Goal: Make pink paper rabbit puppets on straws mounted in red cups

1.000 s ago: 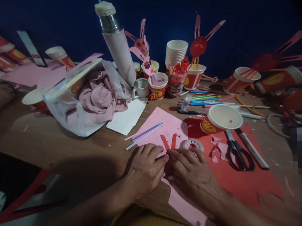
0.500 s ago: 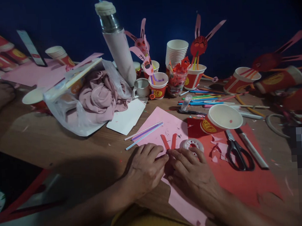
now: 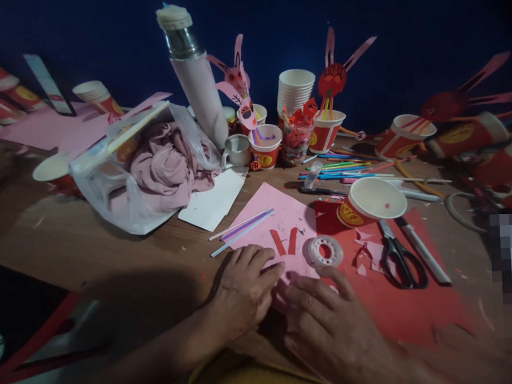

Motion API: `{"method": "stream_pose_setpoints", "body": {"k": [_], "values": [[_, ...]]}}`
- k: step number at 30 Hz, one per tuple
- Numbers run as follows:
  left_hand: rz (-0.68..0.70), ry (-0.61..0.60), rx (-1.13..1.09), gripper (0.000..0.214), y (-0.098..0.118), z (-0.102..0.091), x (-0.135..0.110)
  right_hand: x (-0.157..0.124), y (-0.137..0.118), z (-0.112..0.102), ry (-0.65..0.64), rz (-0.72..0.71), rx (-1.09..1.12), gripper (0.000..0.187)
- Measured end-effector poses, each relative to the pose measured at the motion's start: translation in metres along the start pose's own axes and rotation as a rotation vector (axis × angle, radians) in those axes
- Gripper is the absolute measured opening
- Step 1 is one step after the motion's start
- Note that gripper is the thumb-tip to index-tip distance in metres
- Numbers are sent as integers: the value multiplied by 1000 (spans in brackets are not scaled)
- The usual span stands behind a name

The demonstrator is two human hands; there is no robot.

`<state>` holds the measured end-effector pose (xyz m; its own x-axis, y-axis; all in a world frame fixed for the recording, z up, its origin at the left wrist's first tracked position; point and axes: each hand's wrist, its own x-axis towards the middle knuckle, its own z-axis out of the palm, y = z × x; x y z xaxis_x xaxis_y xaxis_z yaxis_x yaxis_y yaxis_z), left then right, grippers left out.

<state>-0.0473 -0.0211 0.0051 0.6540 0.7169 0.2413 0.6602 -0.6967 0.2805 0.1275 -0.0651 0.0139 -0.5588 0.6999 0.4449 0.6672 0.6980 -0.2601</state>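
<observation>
My left hand (image 3: 247, 286) rests palm down on the near part of a pink paper sheet (image 3: 260, 206), fingers loosely bent and apart from any tool. My right hand (image 3: 329, 307) lies low over the same sheet, its fingers spread, with no object seen in it. Just beyond the fingertips, a left red paper strip (image 3: 278, 242) and a right red paper strip (image 3: 292, 241) lie in a V. A tape roll (image 3: 325, 251) sits beyond my right fingers. Both palms' undersides are hidden.
Black-handled scissors (image 3: 404, 262) and a marker-like white stick (image 3: 426, 252) lie on red paper (image 3: 384, 311). An open paper cup (image 3: 350, 213) stands behind them. Thin straws (image 3: 243, 232) lie left; a plastic bag (image 3: 129, 206), thermos (image 3: 199, 98) and rabbit-decorated cups (image 3: 266, 152) stand further back.
My right hand has drawn back toward me and its fingers have come off the red strips, whose lower ends and the tape roll now show fully. My left hand has barely moved.
</observation>
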Motion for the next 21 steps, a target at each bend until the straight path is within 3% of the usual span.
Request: {"method": "stream_pose_setpoints", "body": {"k": [14,21], "values": [[-5,34,-12,19,2,1,1,-13,-2,2,24,-23,78,1],[43,119,-40,23,-4,8,-1,-12,-1,-10,15,30,21,11]]}}
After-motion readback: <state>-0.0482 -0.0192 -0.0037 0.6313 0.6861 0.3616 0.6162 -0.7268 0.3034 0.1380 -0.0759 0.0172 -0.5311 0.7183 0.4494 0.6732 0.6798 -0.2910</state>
